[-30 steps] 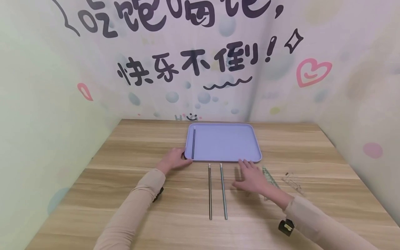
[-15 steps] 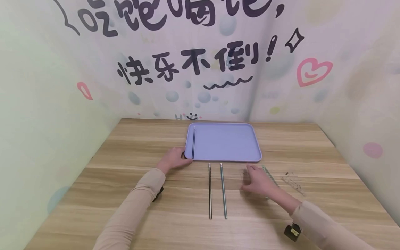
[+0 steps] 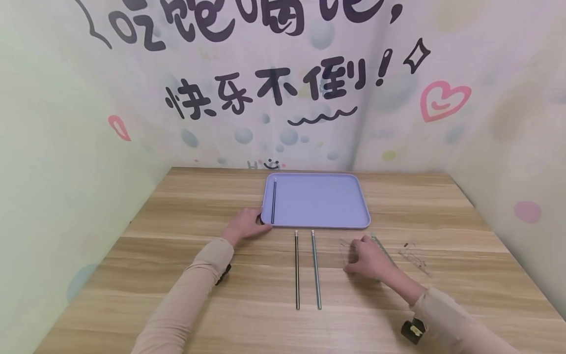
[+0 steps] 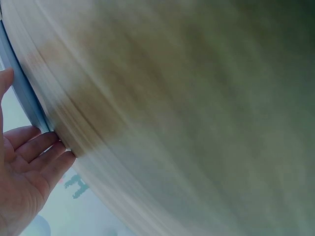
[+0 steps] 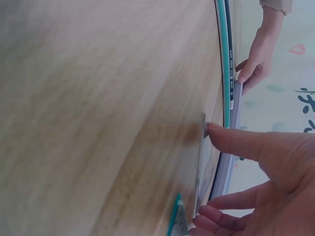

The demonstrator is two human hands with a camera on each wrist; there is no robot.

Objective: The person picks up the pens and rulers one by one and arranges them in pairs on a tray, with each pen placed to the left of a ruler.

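Note:
At the front left corner of the lilac tray (image 3: 318, 200), my left hand (image 3: 243, 226) grips the rim, thumb at the front and fingers along the side; the left wrist view shows its fingers (image 4: 47, 147) against the tray edge. My right hand (image 3: 370, 259) holds a thin clear plastic piece (image 3: 344, 251) by its edges between thumb and fingertips, low over the table. Seen from the right wrist, the clear piece (image 5: 199, 169) stands nearly edge-on. A dark pencil (image 3: 274, 201) lies along the tray's left side.
In front of the tray, a black pencil (image 3: 297, 270) and a teal pencil (image 3: 316, 270) lie side by side. A green-marked ruler (image 3: 382, 250) is partly hidden behind my right hand, with another clear piece (image 3: 414, 259) farther right. A printed cloth hangs behind the table.
My right hand has moved from the tray's front edge to the right and toward me, and its fingers have closed on the clear piece. The left hand stays at the tray corner.

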